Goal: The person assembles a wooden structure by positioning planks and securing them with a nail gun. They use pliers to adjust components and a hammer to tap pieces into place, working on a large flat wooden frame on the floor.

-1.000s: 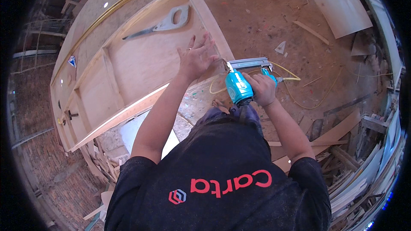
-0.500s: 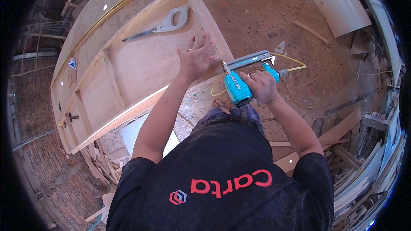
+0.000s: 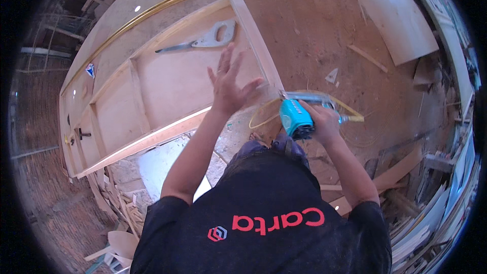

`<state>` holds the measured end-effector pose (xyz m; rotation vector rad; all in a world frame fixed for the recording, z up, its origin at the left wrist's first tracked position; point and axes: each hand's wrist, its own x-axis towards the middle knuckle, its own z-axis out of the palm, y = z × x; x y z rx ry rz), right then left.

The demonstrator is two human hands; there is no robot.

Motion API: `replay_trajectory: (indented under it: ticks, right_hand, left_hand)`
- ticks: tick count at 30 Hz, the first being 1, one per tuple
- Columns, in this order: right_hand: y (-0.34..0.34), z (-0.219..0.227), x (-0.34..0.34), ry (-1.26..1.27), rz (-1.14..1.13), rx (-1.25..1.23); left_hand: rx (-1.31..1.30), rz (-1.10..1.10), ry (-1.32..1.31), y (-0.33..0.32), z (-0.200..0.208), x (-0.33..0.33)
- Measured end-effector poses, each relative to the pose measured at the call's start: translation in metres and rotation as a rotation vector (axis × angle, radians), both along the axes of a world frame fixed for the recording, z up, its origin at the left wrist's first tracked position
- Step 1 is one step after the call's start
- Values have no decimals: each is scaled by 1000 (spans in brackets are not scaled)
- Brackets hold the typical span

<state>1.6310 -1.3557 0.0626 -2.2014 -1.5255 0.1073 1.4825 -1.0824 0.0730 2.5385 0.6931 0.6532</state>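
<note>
Left hand (image 3: pixel 229 90): fingers spread apart, holding nothing, over the near right part of the wooden framed panel (image 3: pixel 172 81); whether they touch it, I cannot tell.
Right hand (image 3: pixel 325 122): fingers clamped around the handle of the teal nail gun (image 3: pixel 296 117).
Gun's place: right of the left hand, nose just beside the panel's near right corner; contact cannot be told.
Handsaw (image 3: pixel 210 37): lying inside the panel, beyond the left hand, grip toward the right.
Black tool (image 3: pixel 83 134): at the panel's left end.
Loose wooden strip (image 3: pixel 369 58): on the brown floor (image 3: pixel 314 25), right of the panel.
</note>
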Motion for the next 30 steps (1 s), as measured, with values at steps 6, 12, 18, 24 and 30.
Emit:
replay_trajectory:
  ticks: [6,12,18,24,30]
  right_hand:
    - [6,79,17,754,-193,105]
    - [63,129,23,1293,-209,-37]
    - [122,156,25,1573,-78,-185]
    - [120,146,-16,-59,105,402]
    - [62,116,-78,93,354,319]
  left_hand:
    - [-482,-19,-249,-64,35,-52]
    - [-1301,-232,-422,-106,13,-5]
    - [-1912,115,-850,-103,51,-5]
    - [-1692,233,-1018,-86,75,-26]
    - [-1421,394,-1277,-49,88,-37]
